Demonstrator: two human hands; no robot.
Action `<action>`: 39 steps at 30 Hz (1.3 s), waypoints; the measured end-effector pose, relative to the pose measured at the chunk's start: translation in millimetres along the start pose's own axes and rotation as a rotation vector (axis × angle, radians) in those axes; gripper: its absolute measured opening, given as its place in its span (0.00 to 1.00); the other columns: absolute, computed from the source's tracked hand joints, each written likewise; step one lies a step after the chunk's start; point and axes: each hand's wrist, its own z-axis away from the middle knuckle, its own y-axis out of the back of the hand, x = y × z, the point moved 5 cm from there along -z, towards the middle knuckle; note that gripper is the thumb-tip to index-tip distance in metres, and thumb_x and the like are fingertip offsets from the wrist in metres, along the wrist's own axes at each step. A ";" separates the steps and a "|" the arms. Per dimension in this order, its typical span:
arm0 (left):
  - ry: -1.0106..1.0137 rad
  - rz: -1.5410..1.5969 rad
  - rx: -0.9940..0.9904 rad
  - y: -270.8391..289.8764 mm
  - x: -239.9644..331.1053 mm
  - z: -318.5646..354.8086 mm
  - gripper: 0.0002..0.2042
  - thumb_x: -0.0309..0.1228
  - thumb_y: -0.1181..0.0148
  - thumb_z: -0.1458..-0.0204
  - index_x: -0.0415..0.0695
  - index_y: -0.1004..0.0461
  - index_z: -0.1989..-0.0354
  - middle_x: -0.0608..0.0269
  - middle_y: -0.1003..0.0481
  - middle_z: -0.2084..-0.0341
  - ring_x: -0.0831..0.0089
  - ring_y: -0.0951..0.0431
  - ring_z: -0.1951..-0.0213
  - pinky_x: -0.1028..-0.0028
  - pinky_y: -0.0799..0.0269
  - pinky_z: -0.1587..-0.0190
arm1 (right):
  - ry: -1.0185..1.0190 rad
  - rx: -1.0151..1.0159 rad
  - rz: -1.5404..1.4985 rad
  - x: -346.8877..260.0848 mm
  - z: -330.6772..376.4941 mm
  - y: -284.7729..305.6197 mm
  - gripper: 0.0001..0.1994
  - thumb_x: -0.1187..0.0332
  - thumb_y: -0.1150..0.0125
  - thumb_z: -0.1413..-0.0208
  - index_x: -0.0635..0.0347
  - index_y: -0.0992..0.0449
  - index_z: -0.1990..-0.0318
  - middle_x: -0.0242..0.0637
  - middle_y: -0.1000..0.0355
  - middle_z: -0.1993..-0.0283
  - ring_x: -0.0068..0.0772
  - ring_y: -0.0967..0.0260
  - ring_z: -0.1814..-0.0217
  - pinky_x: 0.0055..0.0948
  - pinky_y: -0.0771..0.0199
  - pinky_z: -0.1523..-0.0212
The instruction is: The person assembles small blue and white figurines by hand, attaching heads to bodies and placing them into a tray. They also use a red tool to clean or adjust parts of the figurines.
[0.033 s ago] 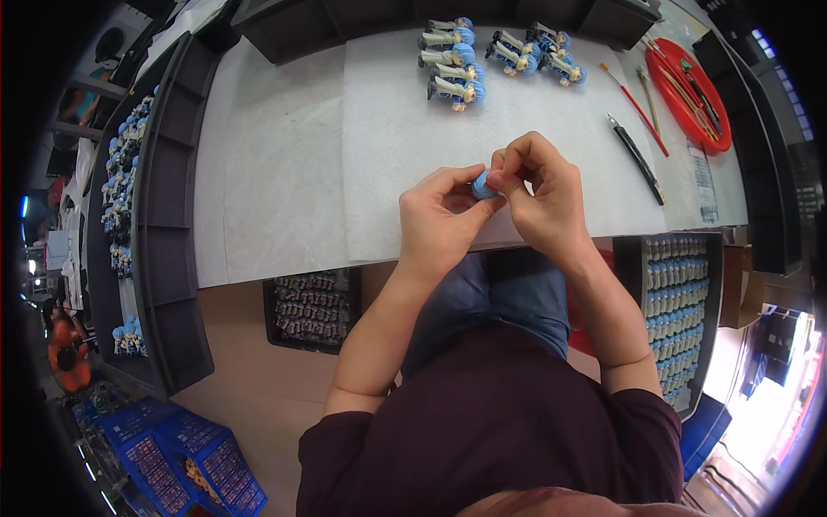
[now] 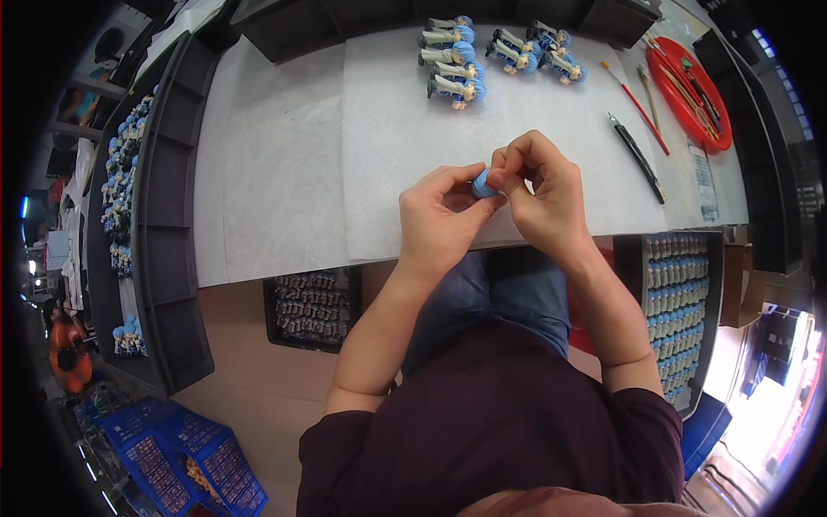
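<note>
Blue piece [image 2: 482, 183] (perhaps a head) pinched between hands [image 2: 491, 202].

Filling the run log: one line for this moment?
left hand: holds blue figurine part | right hand: pinches same part | finished figurines: far table edge

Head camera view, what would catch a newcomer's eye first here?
Probably the two hands meeting at the table's near edge, the left hand and right hand pinching a small blue piece between them. Next, the cluster of blue-haired figurines lying at the far side of the white table, and the round red tray at the far right.
</note>
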 end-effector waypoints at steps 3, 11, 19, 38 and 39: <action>0.000 -0.035 -0.030 -0.8 2.9 -0.1 0.16 0.15 0.37 0.58 0.31 0.28 0.57 0.55 0.24 0.67 0.76 0.22 0.66 0.79 0.24 0.62 | 0.013 0.021 -0.014 -2.8 0.4 0.0 0.07 0.87 0.49 0.55 0.65 0.36 0.71 0.35 0.30 0.76 0.22 0.30 0.70 0.21 0.31 0.70; 0.030 -0.013 -0.002 0.1 1.4 0.1 0.16 0.18 0.33 0.60 0.32 0.26 0.60 0.58 0.24 0.69 0.78 0.23 0.68 0.80 0.25 0.65 | 0.027 0.037 0.002 -0.8 1.3 1.7 0.08 0.87 0.48 0.53 0.65 0.37 0.73 0.35 0.31 0.76 0.22 0.30 0.70 0.21 0.31 0.69; 0.027 -0.002 0.020 0.9 -3.1 -0.9 0.16 0.20 0.32 0.61 0.32 0.26 0.61 0.60 0.24 0.70 0.80 0.24 0.70 0.81 0.26 0.68 | 0.086 0.013 0.037 -7.3 4.8 -5.3 0.09 0.86 0.46 0.53 0.64 0.38 0.74 0.37 0.31 0.77 0.22 0.34 0.74 0.21 0.32 0.70; 0.023 0.041 -0.038 0.3 3.9 0.1 0.17 0.15 0.35 0.60 0.32 0.27 0.59 0.58 0.23 0.67 0.77 0.23 0.65 0.78 0.25 0.59 | 0.097 0.325 0.465 10.7 -14.0 65.6 0.09 0.81 0.39 0.55 0.64 0.35 0.71 0.38 0.29 0.75 0.26 0.30 0.74 0.23 0.31 0.70; 0.026 0.047 -0.043 0.5 3.7 0.0 0.17 0.15 0.35 0.60 0.32 0.27 0.59 0.58 0.23 0.67 0.77 0.23 0.65 0.78 0.25 0.59 | 0.090 0.343 0.538 15.4 -15.3 74.4 0.09 0.81 0.39 0.55 0.63 0.34 0.70 0.37 0.29 0.75 0.27 0.30 0.74 0.23 0.31 0.70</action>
